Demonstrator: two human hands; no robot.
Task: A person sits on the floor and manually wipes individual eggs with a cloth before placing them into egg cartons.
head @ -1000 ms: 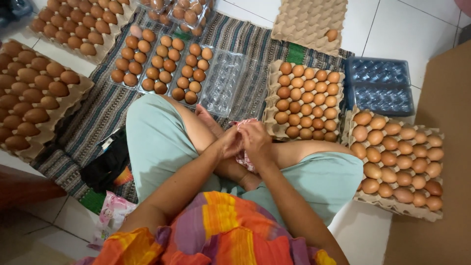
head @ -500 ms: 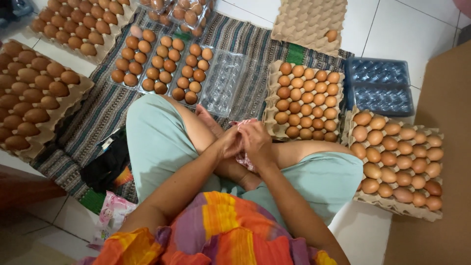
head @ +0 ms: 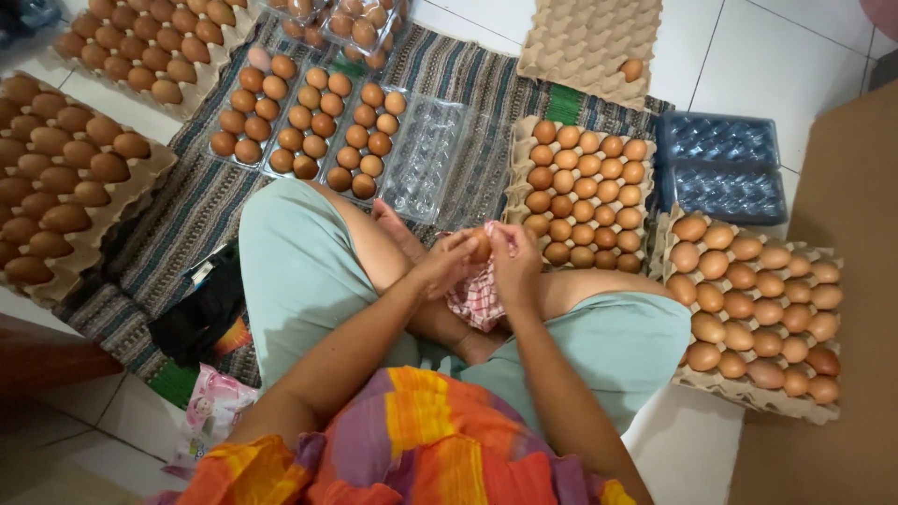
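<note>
I sit cross-legged on a striped mat (head: 187,215). My left hand (head: 447,265) and my right hand (head: 514,265) meet above my lap, both closed around one brown egg (head: 480,246). A red and white checked cloth (head: 479,295) hangs under the egg, pinched in my right hand's fingers. A cardboard tray full of brown eggs (head: 582,192) lies just beyond my hands. An open clear plastic egg carton (head: 426,154) with empty cups lies to its left.
Clear cartons filled with eggs (head: 309,122) lie at the centre left. Cardboard trays of eggs sit at the far left (head: 65,187), top left (head: 140,47) and right (head: 758,299). A stack of blue plastic trays (head: 720,168) and a nearly empty cardboard tray (head: 589,42) lie beyond.
</note>
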